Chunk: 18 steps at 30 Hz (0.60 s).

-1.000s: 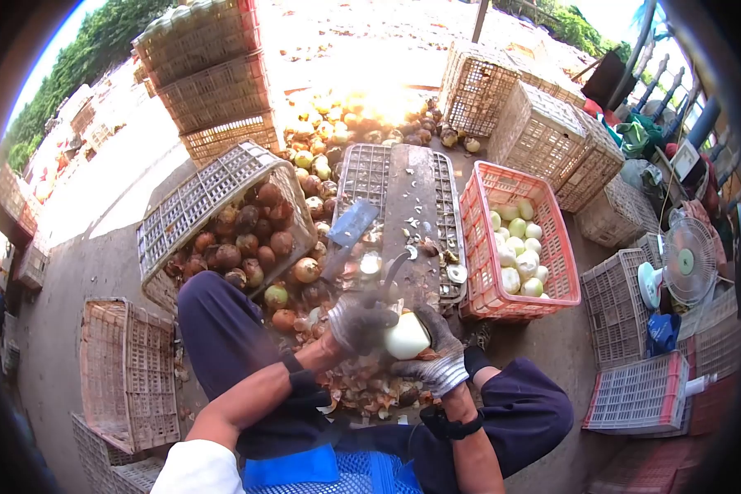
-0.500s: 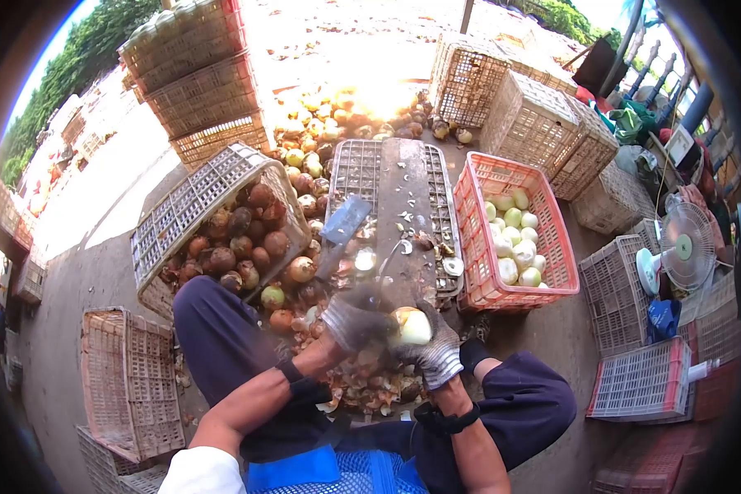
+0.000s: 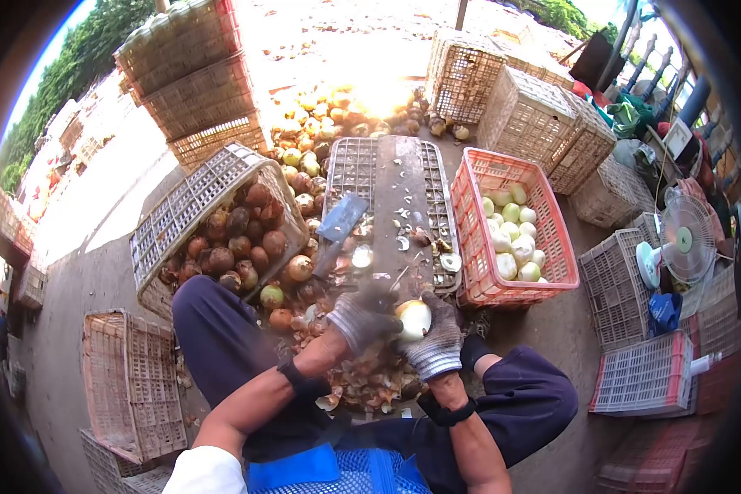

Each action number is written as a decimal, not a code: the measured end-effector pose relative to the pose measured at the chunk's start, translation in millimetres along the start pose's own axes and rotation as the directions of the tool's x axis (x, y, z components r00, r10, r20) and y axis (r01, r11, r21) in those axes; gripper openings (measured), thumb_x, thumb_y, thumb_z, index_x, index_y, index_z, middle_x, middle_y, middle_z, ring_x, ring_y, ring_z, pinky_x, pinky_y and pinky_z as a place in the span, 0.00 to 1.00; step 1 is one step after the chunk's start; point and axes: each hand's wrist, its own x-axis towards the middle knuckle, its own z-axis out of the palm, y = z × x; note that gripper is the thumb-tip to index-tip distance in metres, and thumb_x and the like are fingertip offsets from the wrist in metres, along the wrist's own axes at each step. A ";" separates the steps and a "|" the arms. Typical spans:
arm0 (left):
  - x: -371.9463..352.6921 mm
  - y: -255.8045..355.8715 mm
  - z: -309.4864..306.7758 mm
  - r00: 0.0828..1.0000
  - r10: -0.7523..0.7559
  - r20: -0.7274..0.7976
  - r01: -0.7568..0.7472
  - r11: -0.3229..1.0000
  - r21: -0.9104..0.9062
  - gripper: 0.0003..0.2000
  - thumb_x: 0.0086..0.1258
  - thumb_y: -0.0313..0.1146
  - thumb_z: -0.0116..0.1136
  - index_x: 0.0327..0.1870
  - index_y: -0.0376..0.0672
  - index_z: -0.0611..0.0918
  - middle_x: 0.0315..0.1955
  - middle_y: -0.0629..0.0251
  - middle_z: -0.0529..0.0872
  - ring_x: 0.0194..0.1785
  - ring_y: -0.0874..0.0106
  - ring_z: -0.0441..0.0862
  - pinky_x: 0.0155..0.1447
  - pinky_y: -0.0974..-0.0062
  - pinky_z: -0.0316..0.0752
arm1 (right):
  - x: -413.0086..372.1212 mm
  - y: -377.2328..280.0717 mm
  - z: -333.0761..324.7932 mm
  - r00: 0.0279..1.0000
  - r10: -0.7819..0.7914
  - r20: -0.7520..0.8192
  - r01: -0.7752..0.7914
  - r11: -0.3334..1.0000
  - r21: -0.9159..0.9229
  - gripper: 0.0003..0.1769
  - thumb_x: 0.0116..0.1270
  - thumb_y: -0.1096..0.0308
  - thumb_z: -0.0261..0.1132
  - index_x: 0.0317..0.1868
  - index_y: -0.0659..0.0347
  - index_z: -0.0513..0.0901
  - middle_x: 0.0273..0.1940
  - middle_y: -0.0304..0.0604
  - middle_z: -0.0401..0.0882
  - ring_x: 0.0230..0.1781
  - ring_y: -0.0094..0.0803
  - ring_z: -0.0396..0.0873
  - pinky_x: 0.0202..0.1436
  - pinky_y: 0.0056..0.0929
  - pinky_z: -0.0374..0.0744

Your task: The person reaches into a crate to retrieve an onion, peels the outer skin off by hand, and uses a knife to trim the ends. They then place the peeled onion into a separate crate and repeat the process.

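Observation:
My right hand [image 3: 436, 339], in a grey knit glove, is closed round a pale peeled onion [image 3: 413, 319]. Close beside it, my left hand [image 3: 365, 319], gloved as well, has its fingers curled at the onion's left side. Blur hides what those fingers hold, if anything; a thin sliver shows just above them. Beyond both hands, a wooden board [image 3: 400, 189] littered with peel bits lies across an upturned crate [image 3: 352, 165]. A cleaver [image 3: 342, 217] with a broad blade rests at the board's left. Onion skins [image 3: 379, 387] are heaped below my hands.
A tilted crate [image 3: 191, 204] of unpeeled onions [image 3: 247, 239] stands left, with more onions spilled behind. At right, a red crate [image 3: 514, 292] holds peeled onions [image 3: 514, 235]. Stacked crates [image 3: 193, 82] rise at the back left. A fan [image 3: 685, 240] stands far right.
Both hands stay together at the onion, which has shifted slightly right and turned in my right hand. My left hand has moved a little to the right. The cleaver has not moved.

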 end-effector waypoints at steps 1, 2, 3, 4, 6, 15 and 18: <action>1.8 -3.6 -1.6 0.999 -0.025 0.043 0.025 1.000 -0.011 0.17 0.51 0.25 0.69 0.43 0.38 0.80 0.32 0.69 0.81 0.35 0.79 0.76 0.37 0.78 0.75 | -1.3 2.0 2.0 0.999 -0.042 -0.018 0.042 0.999 0.002 0.36 0.46 0.57 0.74 0.56 0.61 0.74 0.44 0.52 0.81 0.44 0.44 0.82 0.47 0.38 0.80; 3.3 -5.2 -3.5 0.995 -0.050 0.088 0.052 0.998 -0.018 0.19 0.51 0.24 0.68 0.46 0.37 0.78 0.33 0.66 0.81 0.36 0.77 0.78 0.38 0.76 0.76 | -2.4 3.9 3.9 0.996 -0.085 -0.035 0.085 0.996 0.003 0.33 0.50 0.56 0.73 0.55 0.60 0.75 0.42 0.53 0.82 0.42 0.45 0.82 0.45 0.39 0.80; 4.7 -5.3 -4.9 0.988 -0.075 0.134 0.078 0.997 -0.024 0.20 0.51 0.23 0.66 0.48 0.36 0.77 0.35 0.64 0.81 0.37 0.75 0.79 0.39 0.75 0.77 | -4.0 6.0 4.6 0.998 -0.054 -0.017 0.054 0.999 -0.005 0.33 0.50 0.56 0.73 0.55 0.61 0.75 0.42 0.53 0.82 0.41 0.45 0.83 0.44 0.38 0.80; 5.5 -3.6 -6.1 0.991 -0.043 0.125 0.038 0.998 0.040 0.19 0.51 0.23 0.66 0.47 0.36 0.78 0.34 0.64 0.81 0.37 0.75 0.78 0.38 0.75 0.76 | -5.3 8.5 5.4 1.000 -0.024 0.001 0.024 1.000 -0.014 0.33 0.50 0.56 0.74 0.55 0.61 0.76 0.41 0.52 0.82 0.40 0.44 0.83 0.44 0.38 0.80; 4.1 8.6 -7.6 0.994 0.022 0.108 -0.039 0.986 0.163 0.17 0.50 0.23 0.65 0.44 0.37 0.80 0.34 0.63 0.81 0.36 0.75 0.78 0.38 0.76 0.76 | -7.0 18.3 10.3 0.994 0.098 0.043 -0.102 0.990 0.096 0.34 0.47 0.58 0.76 0.54 0.61 0.76 0.41 0.50 0.83 0.40 0.40 0.83 0.45 0.35 0.80; 30.8 -61.1 -42.1 0.950 0.301 0.082 -0.228 0.491 0.841 0.15 0.49 0.29 0.72 0.37 0.40 0.80 0.27 0.67 0.80 0.31 0.71 0.77 0.35 0.73 0.73 | 0.9 18.3 -19.0 0.948 0.197 0.250 -0.318 0.619 0.718 0.52 0.30 0.63 0.82 0.61 0.66 0.71 0.49 0.43 0.80 0.47 0.29 0.79 0.54 0.29 0.78; 34.5 -57.3 -43.3 0.987 0.057 -0.150 0.071 0.682 0.728 0.13 0.50 0.29 0.71 0.36 0.41 0.81 0.28 0.65 0.80 0.31 0.67 0.78 0.36 0.70 0.74 | -1.0 33.8 -16.1 0.939 0.135 0.316 -0.327 0.066 0.943 0.41 0.40 0.74 0.73 0.60 0.71 0.70 0.52 0.53 0.78 0.49 0.42 0.79 0.53 0.36 0.79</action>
